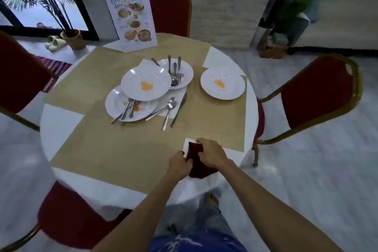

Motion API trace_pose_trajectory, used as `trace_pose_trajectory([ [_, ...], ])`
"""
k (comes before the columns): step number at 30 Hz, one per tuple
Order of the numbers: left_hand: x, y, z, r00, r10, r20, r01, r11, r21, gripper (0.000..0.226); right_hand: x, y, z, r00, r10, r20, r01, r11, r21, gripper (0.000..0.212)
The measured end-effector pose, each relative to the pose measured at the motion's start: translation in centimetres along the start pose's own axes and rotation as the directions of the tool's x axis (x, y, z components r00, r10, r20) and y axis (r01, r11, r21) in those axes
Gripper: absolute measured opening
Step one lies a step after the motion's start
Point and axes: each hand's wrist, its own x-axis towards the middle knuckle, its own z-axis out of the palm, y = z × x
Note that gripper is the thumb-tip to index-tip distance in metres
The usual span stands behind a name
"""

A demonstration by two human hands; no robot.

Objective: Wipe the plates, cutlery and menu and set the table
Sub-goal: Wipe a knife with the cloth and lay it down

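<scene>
1. L hand [179,163] + R hand [212,154]: both pinch a dark red cloth [196,166] btwn them, fingers curled on it, at the near edge of the round table [59,122].
2. I count 4 white plates, mid-table on tan placemats [122,149].
3. Top plate [146,83], orange smear in its centre, rests tilted across 2 others.
4. Front-left plate [116,106] under it has cutlery on it, handles sticking out over the rim.
5. Rear plate [187,69] has forks + spoons [174,70] on it.
6. 4th plate [223,88] sits apart to the right, orange smear too.
7. Loose fork + spoon [168,107] and knife [180,108] lie on the table just right of the stack.
8. Menu [131,18] stands upright at the far edge.
9. Red chairs [315,92] around the table.
</scene>
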Motion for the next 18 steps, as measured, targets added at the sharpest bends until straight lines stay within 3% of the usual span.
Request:
trace_pose_trajectory([
  [5,0.6,2.2,1.3,0.996,-0.059,-0.067,0.056,0.997,-0.058,0.041,1.1,1.8,0.8,0.999,-0.035,0.028,0.041,0.974,-0.224,0.044],
  [9,2.0,3.0,0.2,0.997,-0.049,-0.060,0.048,0.999,-0.025,0.032,3.4,3.0,-0.7,0.995,-0.060,0.076,0.075,0.973,-0.220,0.020],
  [13,3.8,4.0,-2.3,0.996,0.020,-0.087,-0.020,1.000,0.005,0.022,5.5,3.3,-4.1,0.979,-0.103,0.178,0.117,0.990,-0.072,0.016],
  [18,6.5,6.0,-5.2,0.992,0.088,-0.085,-0.088,0.996,0.005,0.018,6.8,2.2,-7.6,0.971,-0.108,0.213,0.023,0.930,0.367,0.015],
])
